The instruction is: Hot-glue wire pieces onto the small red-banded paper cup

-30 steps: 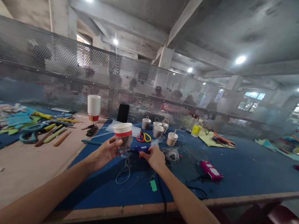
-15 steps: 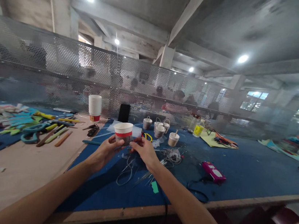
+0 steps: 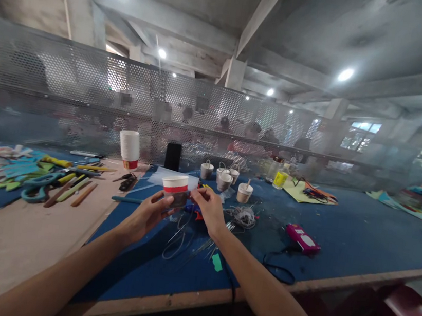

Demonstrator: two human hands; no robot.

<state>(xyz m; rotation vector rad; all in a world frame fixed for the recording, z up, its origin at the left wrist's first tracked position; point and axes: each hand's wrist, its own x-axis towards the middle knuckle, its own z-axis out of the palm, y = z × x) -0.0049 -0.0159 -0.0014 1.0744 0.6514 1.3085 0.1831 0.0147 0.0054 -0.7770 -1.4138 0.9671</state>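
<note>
My left hand (image 3: 149,215) is closed around a paper cup (image 3: 175,183), white with a red band, its lower part covered in grey. The cup stands nearly upright above the blue table. At the cup's right side, my right hand (image 3: 208,209) has its fingertips pinched together on what appears to be thin grey cord (image 3: 172,252), which hangs in a loop below the hands onto the table. The fingertips partly hide the cord's end. Behind the right hand lies a partly hidden blue and red tool (image 3: 196,212).
Several small cups (image 3: 224,181) with grey covering stand behind. A tangle of grey cord (image 3: 243,215) lies right of my hand. A stack of paper cups (image 3: 129,148), scissors (image 3: 39,187), a phone (image 3: 173,156) and a magenta box (image 3: 302,238) surround the work spot. A perforated screen (image 3: 89,80) rises behind.
My right fingertips have shifted slightly up and away from the cup's lower right side. The cup has turned a little, and the blue and red tool behind now shows. The view has shifted slightly.
</note>
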